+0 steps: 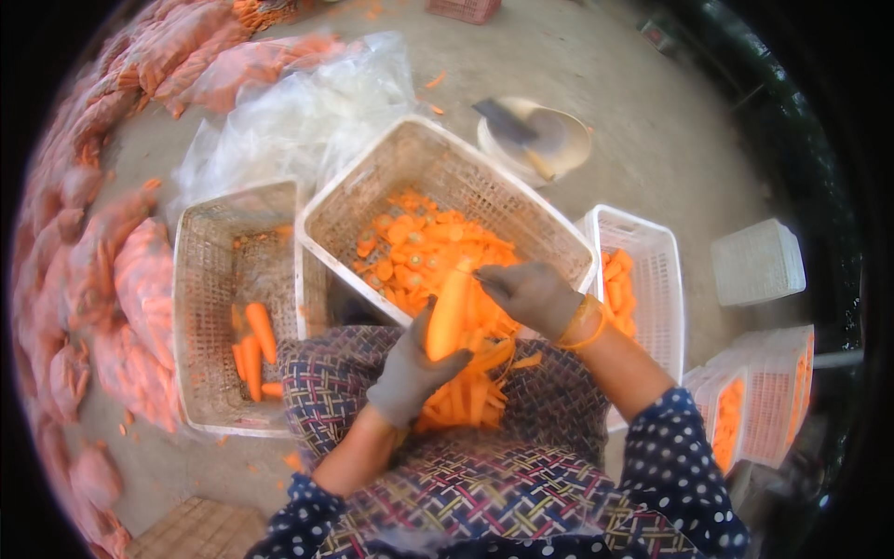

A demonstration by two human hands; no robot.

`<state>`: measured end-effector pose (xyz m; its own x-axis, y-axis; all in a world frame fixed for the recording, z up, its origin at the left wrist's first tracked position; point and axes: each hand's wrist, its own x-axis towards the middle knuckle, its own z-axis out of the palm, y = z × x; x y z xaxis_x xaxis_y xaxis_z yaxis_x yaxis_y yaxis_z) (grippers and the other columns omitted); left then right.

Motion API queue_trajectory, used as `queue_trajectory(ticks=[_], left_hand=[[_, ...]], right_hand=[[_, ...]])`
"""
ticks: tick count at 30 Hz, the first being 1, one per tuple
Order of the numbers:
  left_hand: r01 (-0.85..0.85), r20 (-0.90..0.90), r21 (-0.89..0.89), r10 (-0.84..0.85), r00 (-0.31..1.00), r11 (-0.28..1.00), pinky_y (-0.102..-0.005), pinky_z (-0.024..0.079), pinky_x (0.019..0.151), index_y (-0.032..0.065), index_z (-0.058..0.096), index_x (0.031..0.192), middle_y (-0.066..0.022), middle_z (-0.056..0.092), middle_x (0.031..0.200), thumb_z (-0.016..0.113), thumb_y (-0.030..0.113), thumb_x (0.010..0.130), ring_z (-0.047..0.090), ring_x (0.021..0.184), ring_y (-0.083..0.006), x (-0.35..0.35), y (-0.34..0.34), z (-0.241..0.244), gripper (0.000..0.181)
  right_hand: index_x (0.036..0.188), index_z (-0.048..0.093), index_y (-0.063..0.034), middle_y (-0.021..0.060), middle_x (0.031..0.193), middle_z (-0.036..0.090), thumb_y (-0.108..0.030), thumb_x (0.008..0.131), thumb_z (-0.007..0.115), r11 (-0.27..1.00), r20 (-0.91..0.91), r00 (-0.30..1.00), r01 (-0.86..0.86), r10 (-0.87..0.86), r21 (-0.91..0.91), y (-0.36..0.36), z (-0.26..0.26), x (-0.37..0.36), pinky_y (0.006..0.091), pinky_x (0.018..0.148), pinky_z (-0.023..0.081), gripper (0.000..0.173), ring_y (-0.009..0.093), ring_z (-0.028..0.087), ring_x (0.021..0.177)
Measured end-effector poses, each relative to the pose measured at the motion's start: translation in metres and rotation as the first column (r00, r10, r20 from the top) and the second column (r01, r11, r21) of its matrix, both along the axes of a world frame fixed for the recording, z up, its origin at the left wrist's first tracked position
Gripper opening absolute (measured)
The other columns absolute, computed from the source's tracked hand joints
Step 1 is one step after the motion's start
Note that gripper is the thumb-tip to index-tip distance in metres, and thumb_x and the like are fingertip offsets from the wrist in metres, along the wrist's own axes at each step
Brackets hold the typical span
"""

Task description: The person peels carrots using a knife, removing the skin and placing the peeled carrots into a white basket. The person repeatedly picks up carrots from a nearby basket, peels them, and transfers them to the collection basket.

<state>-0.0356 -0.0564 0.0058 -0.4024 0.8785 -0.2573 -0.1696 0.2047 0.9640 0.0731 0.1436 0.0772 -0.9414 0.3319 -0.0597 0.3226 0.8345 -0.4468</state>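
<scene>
My left hand, in a grey glove, grips a thick, peeled-looking carrot tilted upward over my lap. My right hand, also gloved, is closed on a small hand tool whose blade end meets the carrot's upper part; its exact kind cannot be told. Below the carrot, peelings lie heaped on my patterned apron. Directly beyond is a tilted white plastic crate holding carrot tops and peelings. On the left, a second crate contains several whole carrots.
At right, a white crate holds carrot pieces, with more filled crates behind it. Pink mesh sacks of carrots line the left. A bucket with a cleaver-like tool and clear plastic sheeting stand beyond.
</scene>
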Motion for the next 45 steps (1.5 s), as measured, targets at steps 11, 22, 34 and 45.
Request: queue_trajectory(ticks=[11,22,34,45], left_hand=[[-0.049,-0.367,0.004,0.047,0.929,0.999,-0.0386,0.047,0.100,-0.0034,0.040,0.143,-0.0264,0.056,0.131,0.082,0.027,0.075,0.057,0.121,-0.0367,-0.002,-0.003,0.018,0.086],[-0.142,0.527,0.513,-0.180,0.830,0.847,-0.0510,0.053,0.096,0.0155,0.018,0.155,-0.0122,0.055,0.129,0.076,0.048,0.082,0.054,0.124,-0.0357,-0.012,-0.031,0.054,0.099],[-0.349,0.748,0.389,-0.072,0.660,0.853,-0.0495,0.045,0.102,0.0022,0.054,0.124,-0.0115,0.059,0.121,0.067,0.047,0.091,0.055,0.119,-0.0300,0.025,0.020,0.033,0.058],[0.005,0.328,0.050,-0.021,0.944,0.999,-0.0311,0.055,0.078,-0.0035,0.059,0.108,-0.0074,0.065,0.092,0.072,0.006,0.081,0.066,0.087,-0.0199,-0.013,-0.003,0.037,0.031]], right_hand=[[0.093,0.064,0.0020,0.0133,0.074,0.064,-0.038,0.091,0.061,0.577,0.381,0.796,0.604,-0.470,-0.549,0.004,0.029,-0.006,0.0339,0.049,0.048,0.040,0.022,0.061,0.055],[0.087,0.062,-0.0034,0.0075,0.062,0.056,-0.045,0.093,0.060,0.017,0.139,0.650,0.227,-0.747,-0.974,-0.047,0.030,0.028,0.0350,0.047,0.046,0.043,0.020,0.053,0.050],[0.109,0.059,0.0007,0.0105,0.077,0.062,-0.040,0.091,0.066,-0.221,0.241,0.604,0.109,-0.760,-0.969,-0.115,-0.042,0.052,0.0347,0.047,0.051,0.045,0.017,0.055,0.053],[0.128,0.054,-0.0001,0.0091,0.075,0.061,-0.025,0.096,0.052,0.627,-0.030,0.883,0.308,-0.468,-0.716,-0.043,-0.017,0.058,0.0320,0.059,0.051,0.041,0.017,0.061,0.064]])
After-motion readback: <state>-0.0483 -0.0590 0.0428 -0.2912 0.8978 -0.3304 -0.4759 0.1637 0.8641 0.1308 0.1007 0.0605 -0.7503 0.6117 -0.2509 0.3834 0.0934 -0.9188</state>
